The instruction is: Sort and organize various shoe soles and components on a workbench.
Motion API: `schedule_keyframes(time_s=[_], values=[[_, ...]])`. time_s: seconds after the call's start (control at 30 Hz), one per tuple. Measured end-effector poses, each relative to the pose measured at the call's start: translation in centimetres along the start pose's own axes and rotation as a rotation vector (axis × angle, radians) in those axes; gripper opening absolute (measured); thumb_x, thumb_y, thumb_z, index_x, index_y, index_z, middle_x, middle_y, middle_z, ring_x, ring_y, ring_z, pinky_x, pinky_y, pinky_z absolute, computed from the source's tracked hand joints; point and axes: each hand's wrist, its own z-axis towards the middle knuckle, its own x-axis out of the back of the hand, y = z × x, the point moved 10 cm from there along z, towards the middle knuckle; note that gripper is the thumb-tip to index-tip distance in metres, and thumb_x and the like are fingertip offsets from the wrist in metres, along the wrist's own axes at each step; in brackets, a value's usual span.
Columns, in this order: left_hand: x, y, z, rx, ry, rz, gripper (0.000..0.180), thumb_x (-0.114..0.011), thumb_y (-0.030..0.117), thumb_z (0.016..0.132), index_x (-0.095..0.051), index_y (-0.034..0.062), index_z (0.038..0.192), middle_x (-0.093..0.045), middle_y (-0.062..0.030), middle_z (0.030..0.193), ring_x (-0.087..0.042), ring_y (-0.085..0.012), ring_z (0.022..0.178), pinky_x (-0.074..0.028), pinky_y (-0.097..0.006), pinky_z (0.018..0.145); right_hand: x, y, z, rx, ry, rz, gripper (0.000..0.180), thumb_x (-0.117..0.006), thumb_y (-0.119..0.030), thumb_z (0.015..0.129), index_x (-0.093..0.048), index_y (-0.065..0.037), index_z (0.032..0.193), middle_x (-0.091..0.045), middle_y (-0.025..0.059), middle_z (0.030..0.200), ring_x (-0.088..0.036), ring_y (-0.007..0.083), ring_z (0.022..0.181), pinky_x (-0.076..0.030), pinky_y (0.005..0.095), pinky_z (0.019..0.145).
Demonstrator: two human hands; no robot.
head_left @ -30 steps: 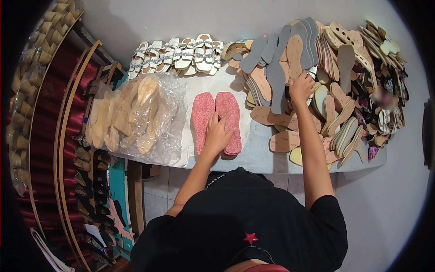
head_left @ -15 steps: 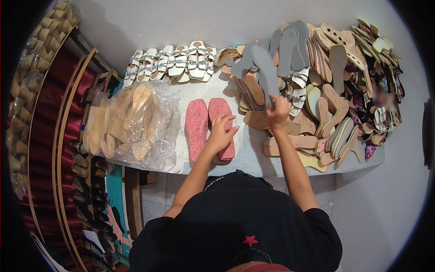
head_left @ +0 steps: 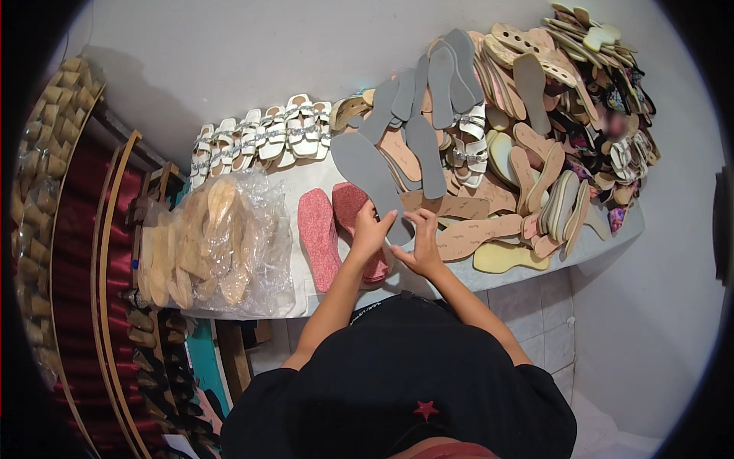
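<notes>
A grey shoe sole [head_left: 368, 167] is held slantwise above the table, its wide toe end pointing away to the left and its narrow heel end near me. My left hand [head_left: 371, 233] is closed on the sole's left edge near the heel, the thumb on top. Curled round the heel from the other side, my right hand [head_left: 423, 243] grips it between thumb and fingers. Under the sole and my left hand lies a pink textured sole stack [head_left: 350, 199], partly hidden. Beside it rests another pink sole [head_left: 317, 237].
White sandals [head_left: 271, 134] line the back by the wall. A clear plastic bag [head_left: 264, 245] of tan shoe lasts [head_left: 218, 237] lies left. Loose grey soles [head_left: 426, 157], beige insoles [head_left: 482, 236] and a yellow sole [head_left: 511, 258] heap the right side. Shelves with shoes [head_left: 141, 329] stand at left.
My right hand has brought the grey sole from the pile leftward and nearer to me. My left hand has left the pink soles and taken hold of the grey one. The view has shifted.
</notes>
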Motion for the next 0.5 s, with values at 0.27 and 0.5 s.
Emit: schedule_keyframes(time_s=[0.27,0.5], values=[[-2.0,-1.4,-0.3,-0.018,-0.124,0.127,0.038,-0.057,0.005,0.076,-0.042,-0.005,0.109,-0.058,-0.0156,0.093,-0.058,-0.0194,0.086,-0.046,-0.029,0.071,-5.9,6.7,-3.6,-0.67,-0.204,0.801,0.031,-0.051,-0.017,0.085,-0.04,-0.001,0.11,-0.053,0.0037,0.064,-0.046,0.0085,0.046,-0.039,0.021,0.039],[-3.1,-3.2,-0.4,0.082,-0.354,0.442,0.034,-0.049,0.012,0.084,-0.045,-0.0028,0.114,-0.057,-0.0147,0.093,-0.056,-0.0169,0.084,-0.044,-0.027,0.072,-3.1,8.9,-3.3,-0.686,-0.072,0.678,0.036,-0.055,-0.013,0.082,-0.036,-0.002,0.111,-0.06,0.009,0.072,-0.045,0.0084,0.037,-0.033,0.0209,0.032]])
